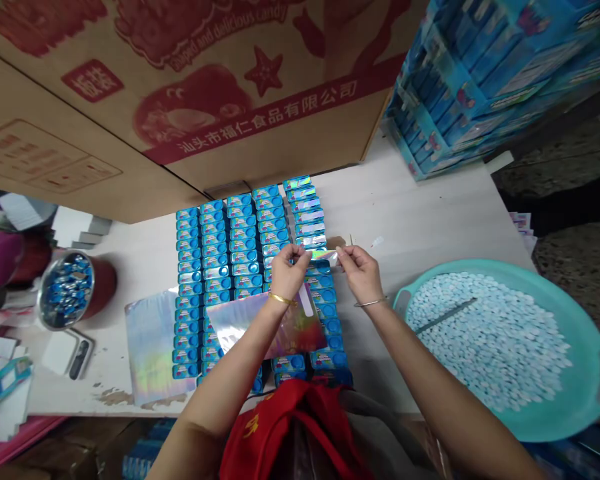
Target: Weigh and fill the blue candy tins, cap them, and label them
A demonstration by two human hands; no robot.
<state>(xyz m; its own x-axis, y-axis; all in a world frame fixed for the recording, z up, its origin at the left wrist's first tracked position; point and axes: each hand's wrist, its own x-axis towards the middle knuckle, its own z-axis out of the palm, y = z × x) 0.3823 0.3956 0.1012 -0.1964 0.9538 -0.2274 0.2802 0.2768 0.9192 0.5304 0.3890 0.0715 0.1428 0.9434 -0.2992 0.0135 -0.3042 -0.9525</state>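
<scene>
Between my left hand (289, 270) and my right hand (361, 272) a shiny holographic sticker strip (326, 255) is stretched, each end pinched between thumb and fingertips. It hangs over the rightmost row of small blue tins (286, 235), which stand in several long rows. At the top of that rightmost row, several tins carry similar shiny strips (310, 217) across them. A holographic sticker sheet (270, 323) with a pale gap where a strip has come off lies on the tins beneath my left forearm. Parts of the lower tins are hidden by my arm and the sheet.
Large printed cardboard boxes (280, 147) wall off the back. At right sit a turquoise basin (587, 363) of small pale-blue pieces and stacked blue display boxes (460, 100). On the left are another holographic sheet (153, 353), a metal pot (105, 280) of small blue packets and a white scale (63, 352).
</scene>
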